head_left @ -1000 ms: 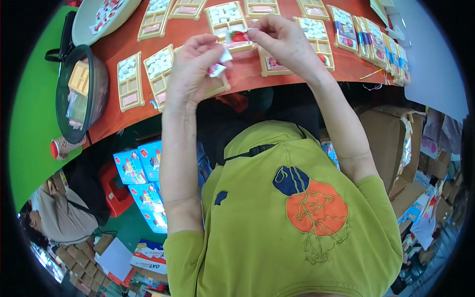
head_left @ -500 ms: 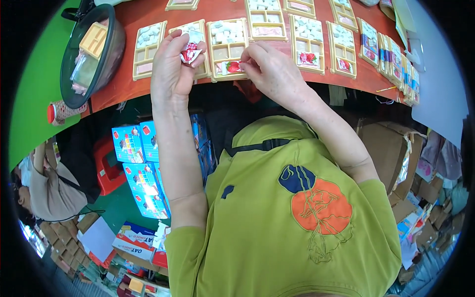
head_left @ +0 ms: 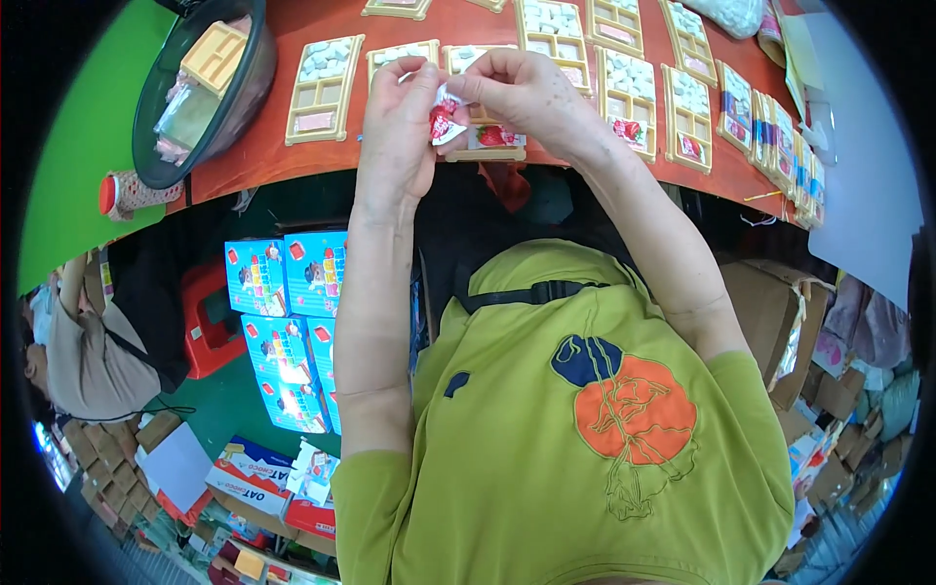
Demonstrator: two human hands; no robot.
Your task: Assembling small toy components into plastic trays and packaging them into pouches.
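My left hand (head_left: 398,122) and my right hand (head_left: 522,97) meet above the near edge of the orange table (head_left: 263,156). Both pinch a small red and white sachet (head_left: 446,122) between their fingertips. Right under the hands lies a cream compartment tray (head_left: 485,144) with a strawberry picture piece in it. More cream trays (head_left: 322,88) with white pieces lie in a row on the table to either side.
A dark round basin (head_left: 200,93) with a tray and packets stands at the table's left. Stacked trays (head_left: 780,146) lean at the right. Blue picture boxes (head_left: 283,322) lie on the floor at left, cardboard boxes (head_left: 780,322) at right. Another person (head_left: 78,331) sits lower left.
The view has dropped toward the table's near edge. My hands have come together over the near tray and now both hold the sachet.
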